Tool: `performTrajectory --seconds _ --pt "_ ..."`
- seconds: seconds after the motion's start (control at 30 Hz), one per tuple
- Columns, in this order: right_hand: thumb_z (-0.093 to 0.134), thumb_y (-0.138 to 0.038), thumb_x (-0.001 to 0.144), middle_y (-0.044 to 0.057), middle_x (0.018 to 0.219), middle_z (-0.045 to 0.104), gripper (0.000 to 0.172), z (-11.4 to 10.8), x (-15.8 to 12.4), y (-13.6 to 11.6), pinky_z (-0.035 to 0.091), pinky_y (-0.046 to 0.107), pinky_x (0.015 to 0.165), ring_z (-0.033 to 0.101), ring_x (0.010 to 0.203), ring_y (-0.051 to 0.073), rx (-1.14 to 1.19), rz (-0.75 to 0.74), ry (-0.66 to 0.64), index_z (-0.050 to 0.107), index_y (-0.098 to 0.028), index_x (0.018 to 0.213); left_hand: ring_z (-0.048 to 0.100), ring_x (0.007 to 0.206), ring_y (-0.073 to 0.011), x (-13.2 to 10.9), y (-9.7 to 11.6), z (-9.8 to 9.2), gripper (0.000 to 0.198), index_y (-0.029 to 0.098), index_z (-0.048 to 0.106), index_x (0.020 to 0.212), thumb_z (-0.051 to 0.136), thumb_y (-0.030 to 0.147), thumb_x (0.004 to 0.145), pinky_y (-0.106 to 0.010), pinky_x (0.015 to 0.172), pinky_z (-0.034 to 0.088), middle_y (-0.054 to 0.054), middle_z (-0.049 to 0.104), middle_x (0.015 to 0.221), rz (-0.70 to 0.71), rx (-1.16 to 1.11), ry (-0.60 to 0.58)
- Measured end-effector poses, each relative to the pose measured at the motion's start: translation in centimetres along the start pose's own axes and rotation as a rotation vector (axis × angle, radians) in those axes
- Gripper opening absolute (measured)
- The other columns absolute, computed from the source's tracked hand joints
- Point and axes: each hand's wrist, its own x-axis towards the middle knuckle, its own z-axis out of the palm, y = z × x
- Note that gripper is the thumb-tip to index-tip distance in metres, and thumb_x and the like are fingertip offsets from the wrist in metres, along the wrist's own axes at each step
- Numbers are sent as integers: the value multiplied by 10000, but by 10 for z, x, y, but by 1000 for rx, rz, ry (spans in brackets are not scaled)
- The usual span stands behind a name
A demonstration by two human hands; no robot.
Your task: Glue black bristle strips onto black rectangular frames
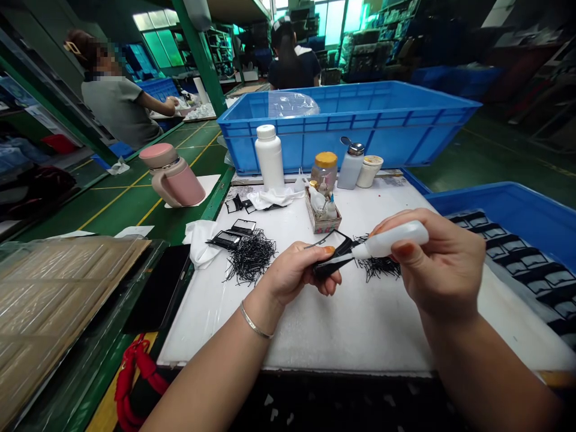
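Note:
My left hand is closed on a small black plastic frame, thumb on top and fingers curled beneath. Between the thumb and fingers of my right hand is a white squeeze bottle, tilted so its thin nozzle points left, at the black frame. Whether the tip touches the frame I cannot tell. A heap of thin black strips lies left of my left hand. More black strips lie beneath the bottle, partly hidden by it. Black cases rest beside the left heap.
Behind my hands stand a small box of bottles, a white bottle, a yellow-lidded jar and a pump bottle. A large blue crate stands beyond. Right, a blue bin holds rows of black parts. Two people sit farther back.

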Motion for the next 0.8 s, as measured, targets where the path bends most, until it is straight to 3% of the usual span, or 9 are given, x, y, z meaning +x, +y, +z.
performTrajectory --seconds 0.8 --pt "693 -301 797 48 747 650 101 3 0 -2 334 315 480 547 601 176 -51 -70 -2 700 -201 786 566 425 -126 -1 2 2 421 69 689 604 577 395 845 -218 465 422 -93 631 514 -6 23 18"
